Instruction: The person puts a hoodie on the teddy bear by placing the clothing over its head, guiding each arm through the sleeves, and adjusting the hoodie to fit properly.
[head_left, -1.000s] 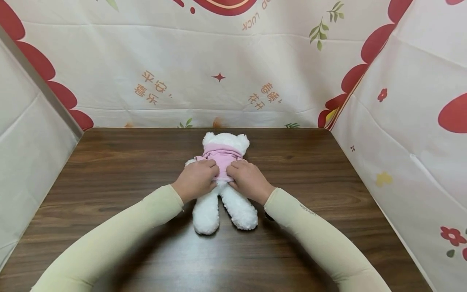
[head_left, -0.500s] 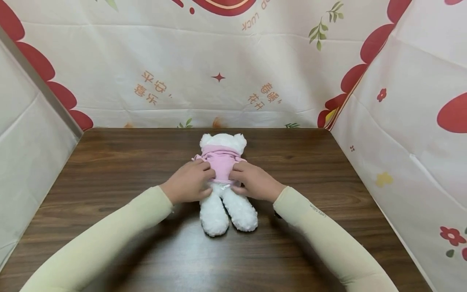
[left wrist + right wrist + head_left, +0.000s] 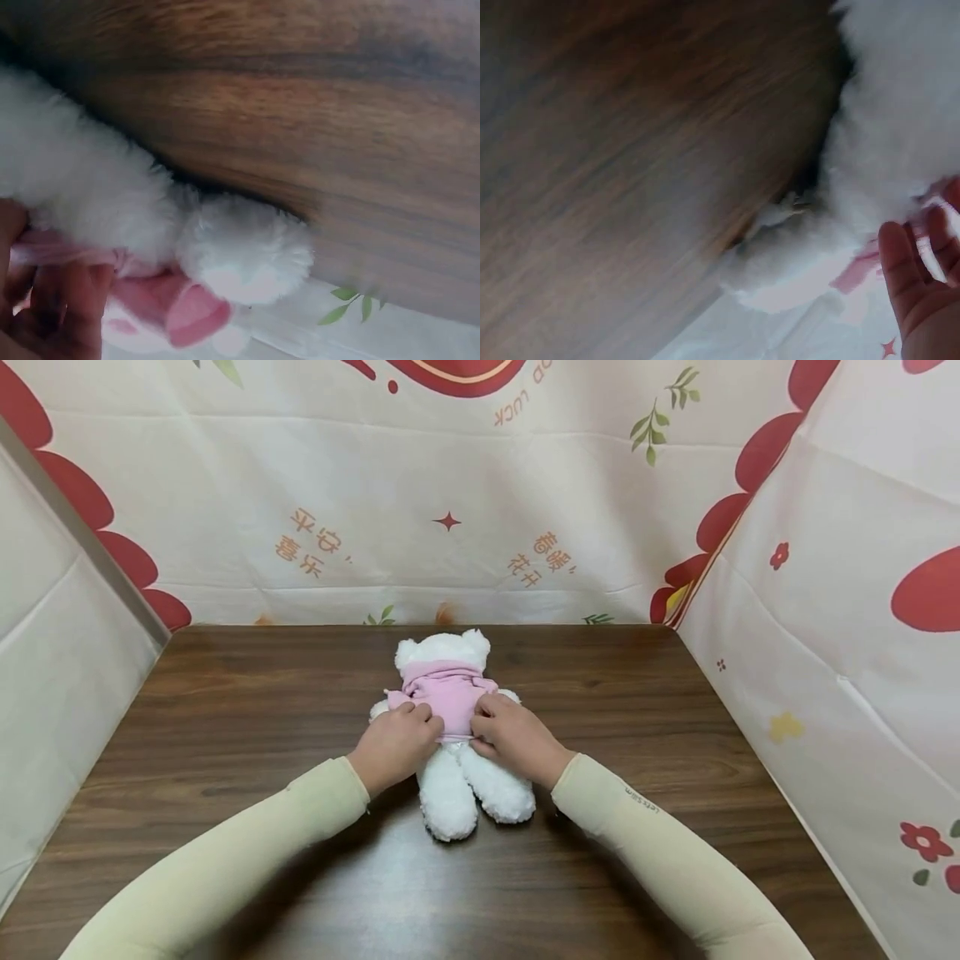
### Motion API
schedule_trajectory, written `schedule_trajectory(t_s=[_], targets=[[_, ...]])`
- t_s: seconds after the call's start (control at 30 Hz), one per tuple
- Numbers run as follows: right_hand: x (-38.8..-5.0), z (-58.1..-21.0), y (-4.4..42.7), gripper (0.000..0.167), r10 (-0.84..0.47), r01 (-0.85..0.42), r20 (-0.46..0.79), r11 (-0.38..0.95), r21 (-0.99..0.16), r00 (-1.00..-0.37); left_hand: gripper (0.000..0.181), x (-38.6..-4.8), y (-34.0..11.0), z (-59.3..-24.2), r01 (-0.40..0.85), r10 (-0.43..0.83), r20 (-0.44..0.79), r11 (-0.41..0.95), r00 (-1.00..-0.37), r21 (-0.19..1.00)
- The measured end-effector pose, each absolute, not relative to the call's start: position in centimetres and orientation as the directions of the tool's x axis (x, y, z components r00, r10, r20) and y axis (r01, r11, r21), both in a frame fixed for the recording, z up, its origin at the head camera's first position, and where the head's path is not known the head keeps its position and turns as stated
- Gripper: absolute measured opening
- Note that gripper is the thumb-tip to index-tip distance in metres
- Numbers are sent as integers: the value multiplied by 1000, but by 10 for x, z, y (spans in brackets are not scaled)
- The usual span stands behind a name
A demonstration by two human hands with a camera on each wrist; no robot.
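Observation:
A white fluffy plush bear (image 3: 448,797) lies on the brown wooden table, head toward the far edge and legs toward me. It wears a pink top (image 3: 452,700); no face shows from above. My left hand (image 3: 396,743) pinches the top's lower left side. Opposite it, my right hand (image 3: 519,739) holds the lower right side with bent fingers. The left wrist view shows bunched pink cloth between the fingers (image 3: 84,300), with a loose sleeve (image 3: 196,315) beside the bear's arm (image 3: 251,251). In the right wrist view, pink cloth (image 3: 859,266) runs behind the fingers.
The wooden table (image 3: 262,693) extends around the bear on all sides. A white printed cloth wall (image 3: 450,460) rises behind the far edge, with more cloth at left and right (image 3: 840,635).
The bear has shifted left at the head and tilted slightly, its legs swinging right. Both hands spread apart on the top half a second ago, and their fingers are now curled closer at its hem.

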State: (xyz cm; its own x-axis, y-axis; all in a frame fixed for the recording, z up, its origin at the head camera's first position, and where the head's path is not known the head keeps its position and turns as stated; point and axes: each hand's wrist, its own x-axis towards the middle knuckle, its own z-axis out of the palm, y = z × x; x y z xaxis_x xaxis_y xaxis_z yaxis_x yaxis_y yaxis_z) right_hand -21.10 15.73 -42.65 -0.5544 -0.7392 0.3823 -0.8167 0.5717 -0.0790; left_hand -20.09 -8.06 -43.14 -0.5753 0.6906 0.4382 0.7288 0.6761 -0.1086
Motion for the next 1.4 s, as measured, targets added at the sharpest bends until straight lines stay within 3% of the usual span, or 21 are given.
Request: schedule_trajectory(t_s=[0.1,0.17,0.3,0.43,0.57,0.7,0.9,1.0,1.1,1.2,1.4], targets=[[-209,-429,161,12,-721,-794,351,594,-130,-597,13,-201,-92,-428,747,674,408,664,-616,32],[-208,-430,166,9,-693,-763,336,627,-158,-638,22,-202,-101,-427,744,664,389,662,-639,91],[-211,-429,172,25,-628,-695,308,686,-214,-715,46,-209,-111,-427,712,639,353,690,-683,129],[-216,-427,172,37,-591,-643,255,715,-274,-766,49,-216,-113,-427,659,586,319,720,-745,219],[-218,-428,171,32,-593,-635,228,713,-298,-772,36,-221,-110,-429,618,551,283,725,-785,304],[-220,-429,170,20,-624,-671,246,681,-295,-742,21,-224,-105,-434,621,541,308,713,-782,324],[-223,-425,172,13,-635,-672,225,673,-309,-739,24,-225,-101,-437,645,542,360,698,-759,310],[-224,-418,176,11,-623,-654,210,680,-331,-754,22,-226,-104,-434,628,538,329,705,-776,329],[-222,-408,178,11,-579,-624,237,691,-366,-780,33,-230,-111,-431,604,532,286,709,-797,364],[-218,-401,178,17,-528,-583,251,698,-415,-811,42,-232,-119,-429,566,512,243,716,-824,409],[-213,-398,174,51,-515,-533,177,712,-456,-839,54,-236,-127,-425,474,467,139,749,-873,463]])
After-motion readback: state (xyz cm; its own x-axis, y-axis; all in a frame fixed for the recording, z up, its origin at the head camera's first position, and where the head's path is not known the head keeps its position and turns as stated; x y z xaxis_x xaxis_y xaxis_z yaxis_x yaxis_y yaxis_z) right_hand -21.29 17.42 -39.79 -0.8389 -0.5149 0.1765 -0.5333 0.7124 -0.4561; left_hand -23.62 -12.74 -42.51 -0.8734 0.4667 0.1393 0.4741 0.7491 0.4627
